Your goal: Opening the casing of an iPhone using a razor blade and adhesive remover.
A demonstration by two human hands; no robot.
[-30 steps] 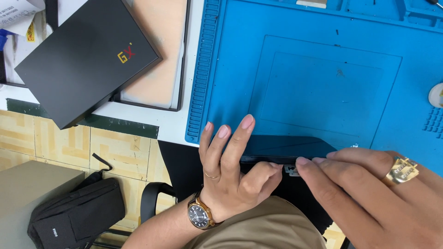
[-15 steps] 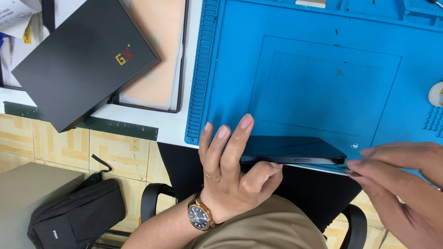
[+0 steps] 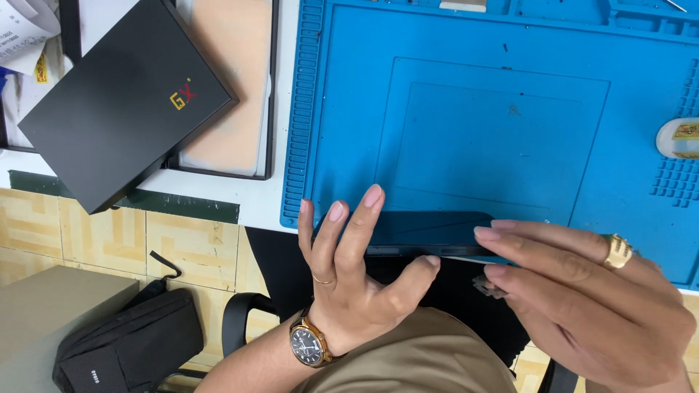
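Your phone [image 3: 429, 231] sits at the near edge of the blue mat [image 3: 502, 109], flat, dark, lying lengthwise along the mat's front lip and partly overhanging toward your lap. Looks thin, stiff and slick, likely glass-faced, so I'd judge it fragile and easy to let slide; best taken by the long side edges, not pressed on the face. Your left hand [image 3: 357, 284] pins the left end: thumb tucked against the near edge, fingers splayed up over the top, grip narrow on the phone's edge, more bracing than clamping. Your right hand [image 3: 590, 306] comes in from the right, fingers stretched along the near edge, fingertips touching the phone's right part; a small pale thing [image 3: 489, 286] shows pinched under those fingers, too small to say what it is, so grip narrow on that thing. Ring on the right hand, ring and watch [image 3: 307, 346] on the left. Outward: mat has moulded ridges and small tray pockets along its sides, a round white tape roll [image 3: 678, 138] at the right edge. Left of the mat on the white counter [image 3: 255, 200], a black box [image 3: 120, 102] lies tilted over a tan pad in a black frame [image 3: 229, 87]. Papers at top left. Below the counter, a tiled floor, a black bag [image 3: 127, 349] and a chair arm [image 3: 240, 320].
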